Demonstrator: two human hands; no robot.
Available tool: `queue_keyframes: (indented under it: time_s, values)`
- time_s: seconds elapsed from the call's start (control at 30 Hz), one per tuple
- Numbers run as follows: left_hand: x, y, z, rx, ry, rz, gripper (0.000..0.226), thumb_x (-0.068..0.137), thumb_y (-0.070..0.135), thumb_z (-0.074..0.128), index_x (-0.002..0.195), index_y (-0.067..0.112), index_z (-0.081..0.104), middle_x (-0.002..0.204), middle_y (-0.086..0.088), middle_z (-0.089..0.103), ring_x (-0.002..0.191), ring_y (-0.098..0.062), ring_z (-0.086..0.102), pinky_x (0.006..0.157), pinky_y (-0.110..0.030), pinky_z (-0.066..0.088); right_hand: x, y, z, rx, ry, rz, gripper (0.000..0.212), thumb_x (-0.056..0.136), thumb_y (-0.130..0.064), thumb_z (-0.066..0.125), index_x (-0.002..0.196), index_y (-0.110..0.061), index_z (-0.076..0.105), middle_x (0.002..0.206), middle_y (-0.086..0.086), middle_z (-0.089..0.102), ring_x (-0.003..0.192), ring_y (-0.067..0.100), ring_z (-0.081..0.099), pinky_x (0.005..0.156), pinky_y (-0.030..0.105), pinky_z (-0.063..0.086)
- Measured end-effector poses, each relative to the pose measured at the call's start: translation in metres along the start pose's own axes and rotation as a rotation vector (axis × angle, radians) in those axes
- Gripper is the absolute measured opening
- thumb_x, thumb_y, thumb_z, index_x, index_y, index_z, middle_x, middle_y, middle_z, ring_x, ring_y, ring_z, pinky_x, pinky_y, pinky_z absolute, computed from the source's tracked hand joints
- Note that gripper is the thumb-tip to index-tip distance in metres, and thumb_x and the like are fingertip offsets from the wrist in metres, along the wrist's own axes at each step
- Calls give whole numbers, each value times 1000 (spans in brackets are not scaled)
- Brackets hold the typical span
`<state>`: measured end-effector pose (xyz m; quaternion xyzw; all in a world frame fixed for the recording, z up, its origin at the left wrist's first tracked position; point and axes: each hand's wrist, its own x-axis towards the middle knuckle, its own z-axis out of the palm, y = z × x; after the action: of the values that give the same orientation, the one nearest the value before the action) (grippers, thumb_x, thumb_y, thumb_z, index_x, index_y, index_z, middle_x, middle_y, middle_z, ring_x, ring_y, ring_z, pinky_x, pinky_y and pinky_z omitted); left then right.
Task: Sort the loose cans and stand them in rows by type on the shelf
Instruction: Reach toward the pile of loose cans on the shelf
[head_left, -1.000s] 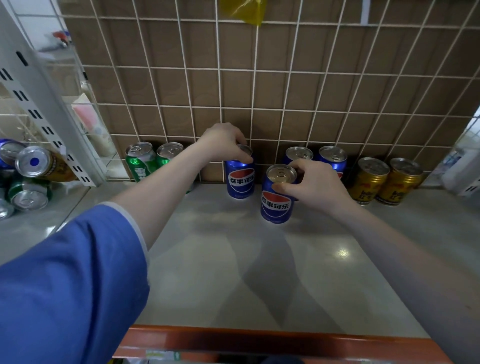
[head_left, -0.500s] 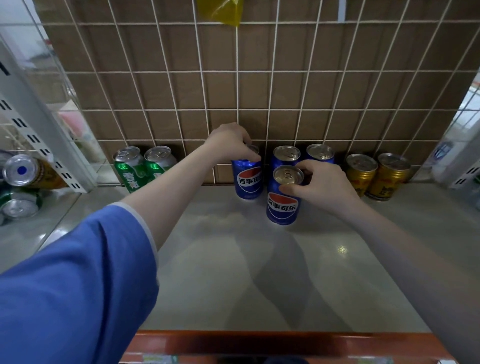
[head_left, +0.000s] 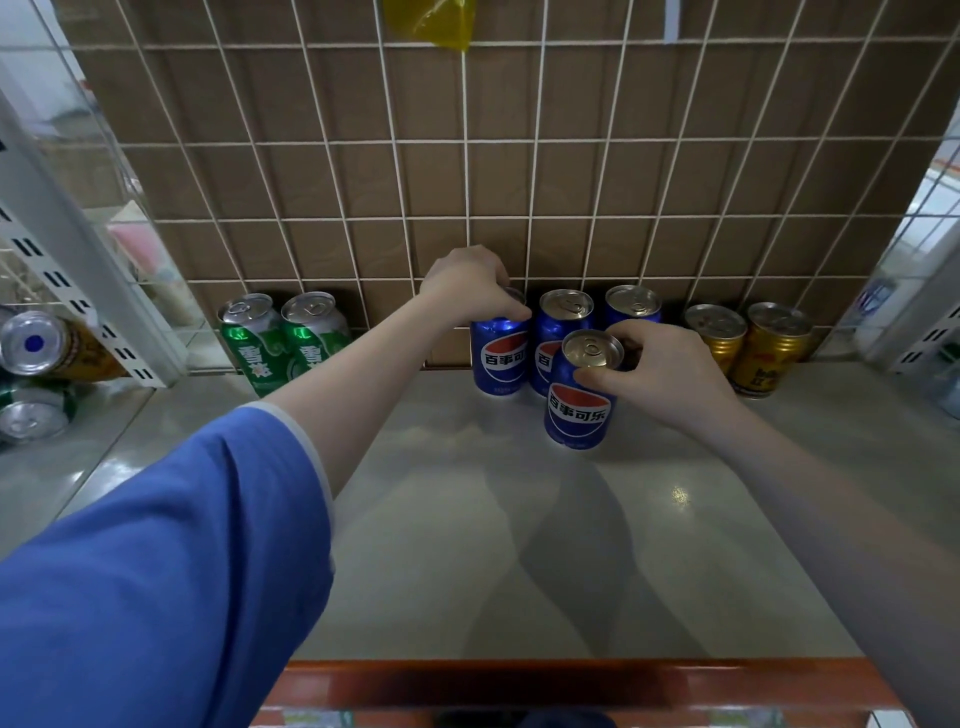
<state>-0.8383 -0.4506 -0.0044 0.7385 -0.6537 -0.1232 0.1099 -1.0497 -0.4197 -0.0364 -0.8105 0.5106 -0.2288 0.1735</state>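
Head view: the left hand (head_left: 467, 283) grips the top of a back-row blue can (head_left: 500, 358) by the wire grid; the right hand (head_left: 655, 370) pinches the front blue can (head_left: 579, 402) standing on the shelf (head_left: 493, 545), green cans (head_left: 283, 340) left, gold cans (head_left: 748, 345) right.

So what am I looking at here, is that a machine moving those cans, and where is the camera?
No machine: these are a person's two bare hands, filmed by one wide-angle camera worn on the head, looking forward and down. That is why the arms reach in from the bottom. The left hand grips the top of a blue can at the back. The right hand grips the front blue can near its rim. Two more blue cans stand behind it. Two green cans are on the left and two gold cans on the right, all upright on the pale shelf against a wire grid. Loose cans lie on their sides at far left.
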Motion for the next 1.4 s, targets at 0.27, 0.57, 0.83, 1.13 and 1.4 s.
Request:
queue_keyframes:
  time_s: [0.27,0.57,0.83,1.13,1.4]
  values:
    - [-1,-3,4,-28,-30,27,61,80,46,67,130,14,51,125,-6,57,107,-22,55,72,-29,47,-4,3,-7,0,-4,7,41,79,-37,71,111,-12,63,106,3,67,85,7,49,57,11,33]
    - [-9,-7,11,-128,5,150,71,80,37,71,141,20,38,142,-4,45,127,-23,44,97,-37,45,-8,13,-13,-9,-6,32,44,78,-42,71,111,-14,63,106,3,67,88,10,53,59,17,36]
    - [-9,-13,15,-53,41,143,69,78,37,72,138,19,42,137,-6,49,124,-23,45,96,-37,44,-4,14,-12,-9,-17,-8,41,79,-40,71,110,-14,63,105,3,67,86,9,52,58,15,35]
    - [-50,-37,5,95,183,61,62,87,10,56,144,19,34,140,-11,44,125,-29,45,95,-36,43,11,-8,3,36,-46,-104,36,78,-40,71,105,-18,65,100,-1,67,88,10,55,72,26,45]
    - [-97,-67,45,35,334,-118,40,86,17,56,126,9,54,123,-14,55,114,-31,49,89,-40,42,16,-28,21,36,-100,-137,36,78,-40,71,103,-15,65,97,-2,66,88,12,57,77,33,51]
